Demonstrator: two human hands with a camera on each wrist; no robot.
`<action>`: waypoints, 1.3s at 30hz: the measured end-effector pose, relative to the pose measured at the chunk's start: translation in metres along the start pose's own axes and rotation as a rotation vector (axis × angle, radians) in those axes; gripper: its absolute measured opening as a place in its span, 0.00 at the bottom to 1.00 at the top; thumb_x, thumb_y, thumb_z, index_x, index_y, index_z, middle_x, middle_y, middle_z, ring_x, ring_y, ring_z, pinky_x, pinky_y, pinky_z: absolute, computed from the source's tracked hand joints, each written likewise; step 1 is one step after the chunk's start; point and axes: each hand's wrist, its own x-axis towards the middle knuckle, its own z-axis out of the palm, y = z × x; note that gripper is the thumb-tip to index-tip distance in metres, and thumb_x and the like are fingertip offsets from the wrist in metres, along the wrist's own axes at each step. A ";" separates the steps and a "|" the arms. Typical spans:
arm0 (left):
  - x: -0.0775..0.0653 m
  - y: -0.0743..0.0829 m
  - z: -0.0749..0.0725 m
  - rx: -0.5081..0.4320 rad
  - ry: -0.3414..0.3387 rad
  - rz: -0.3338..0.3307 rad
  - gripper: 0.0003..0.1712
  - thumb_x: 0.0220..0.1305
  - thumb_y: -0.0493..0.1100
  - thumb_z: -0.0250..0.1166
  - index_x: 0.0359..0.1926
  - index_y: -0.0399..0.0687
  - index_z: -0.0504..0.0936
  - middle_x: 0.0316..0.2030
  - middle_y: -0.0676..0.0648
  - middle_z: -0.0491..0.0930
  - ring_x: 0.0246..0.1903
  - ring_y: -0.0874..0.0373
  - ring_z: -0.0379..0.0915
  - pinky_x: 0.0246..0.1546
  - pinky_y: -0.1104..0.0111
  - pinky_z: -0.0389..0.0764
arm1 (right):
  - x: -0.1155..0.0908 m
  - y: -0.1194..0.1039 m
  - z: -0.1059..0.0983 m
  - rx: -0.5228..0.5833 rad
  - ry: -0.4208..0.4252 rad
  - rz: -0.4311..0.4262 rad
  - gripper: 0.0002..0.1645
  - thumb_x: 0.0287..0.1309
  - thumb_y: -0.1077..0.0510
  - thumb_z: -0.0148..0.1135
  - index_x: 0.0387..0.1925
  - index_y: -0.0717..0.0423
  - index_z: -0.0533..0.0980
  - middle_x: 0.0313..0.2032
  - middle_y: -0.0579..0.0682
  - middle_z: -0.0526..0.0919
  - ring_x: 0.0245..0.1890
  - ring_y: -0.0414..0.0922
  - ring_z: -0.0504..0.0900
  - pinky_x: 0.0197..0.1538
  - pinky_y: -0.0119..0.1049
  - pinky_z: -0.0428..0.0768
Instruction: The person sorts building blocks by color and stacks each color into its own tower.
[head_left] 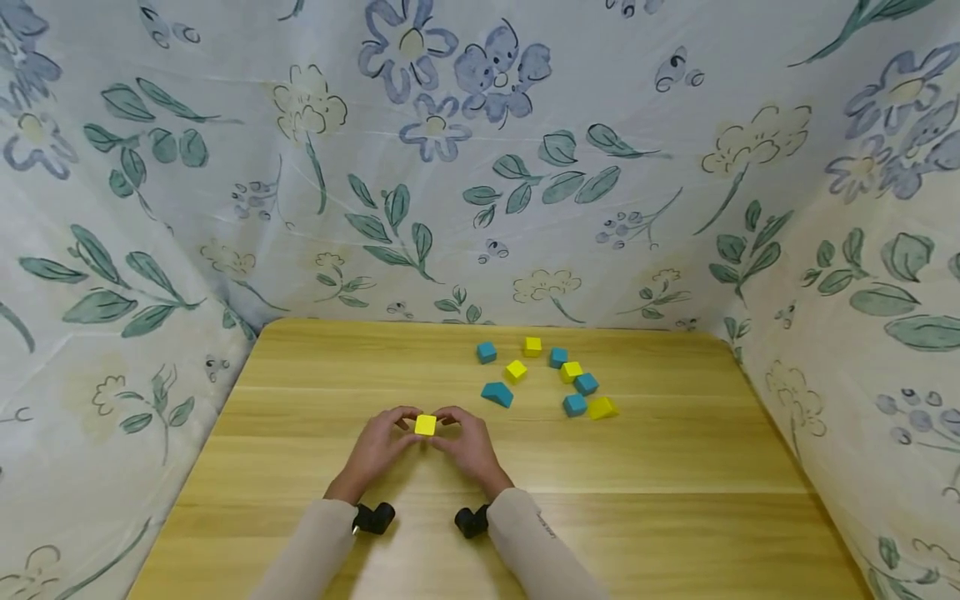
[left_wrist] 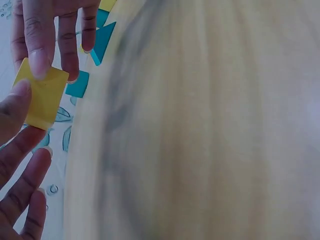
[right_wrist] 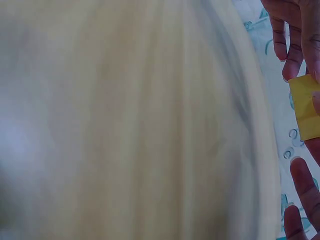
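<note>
Between both hands, near the middle of the table in the head view, is a yellow block [head_left: 425,425]. My left hand [head_left: 377,447] pinches it from the left with thumb and fingers. From the right, my right hand [head_left: 468,443] pinches the same block. In the left wrist view the yellow block [left_wrist: 46,97] shows a flat face with a thumb of each hand on it. The right wrist view catches part of the yellow block [right_wrist: 305,107] at its right edge. It appears raised off the table, its underside hidden.
Right of the hands on the wooden table [head_left: 660,533] lie several loose blocks: blue cubes [head_left: 487,352], yellow cubes [head_left: 532,347], a blue triangular block [head_left: 497,394] and a yellow triangular block [head_left: 603,408]. Floral cloth [head_left: 450,250] hangs behind and at both sides.
</note>
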 end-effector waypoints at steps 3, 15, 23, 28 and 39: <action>-0.009 -0.007 0.002 0.003 0.016 -0.025 0.21 0.54 0.38 0.72 0.50 0.45 0.81 0.44 0.47 0.82 0.39 0.54 0.76 0.42 0.55 0.76 | -0.003 0.002 0.009 0.017 -0.014 0.010 0.16 0.51 0.60 0.73 0.44 0.54 0.81 0.44 0.47 0.83 0.47 0.48 0.78 0.53 0.47 0.75; -0.021 -0.029 0.002 0.017 0.062 0.015 0.23 0.51 0.38 0.73 0.50 0.41 0.82 0.45 0.42 0.82 0.42 0.47 0.78 0.48 0.49 0.75 | -0.004 0.007 0.028 -0.029 -0.013 -0.012 0.17 0.47 0.59 0.75 0.42 0.56 0.82 0.37 0.47 0.84 0.41 0.43 0.80 0.48 0.38 0.77; -0.021 -0.037 0.004 -0.054 0.057 -0.049 0.22 0.52 0.38 0.73 0.50 0.41 0.82 0.43 0.45 0.82 0.41 0.50 0.76 0.47 0.53 0.74 | -0.001 0.007 0.030 -0.109 -0.020 0.011 0.19 0.47 0.53 0.76 0.42 0.52 0.82 0.37 0.44 0.85 0.41 0.41 0.78 0.55 0.45 0.62; -0.021 -0.040 0.006 -0.097 0.057 -0.100 0.22 0.52 0.39 0.74 0.50 0.42 0.83 0.44 0.46 0.82 0.42 0.52 0.75 0.48 0.54 0.73 | -0.001 0.010 0.031 -0.109 -0.021 0.035 0.20 0.46 0.53 0.76 0.42 0.53 0.82 0.36 0.43 0.84 0.40 0.42 0.78 0.53 0.45 0.61; -0.020 -0.048 0.011 -0.056 0.092 -0.037 0.22 0.51 0.39 0.74 0.49 0.42 0.83 0.44 0.47 0.83 0.41 0.53 0.74 0.46 0.55 0.73 | 0.000 0.015 0.033 -0.119 -0.024 0.030 0.19 0.48 0.53 0.75 0.43 0.52 0.82 0.36 0.41 0.83 0.40 0.40 0.77 0.51 0.43 0.61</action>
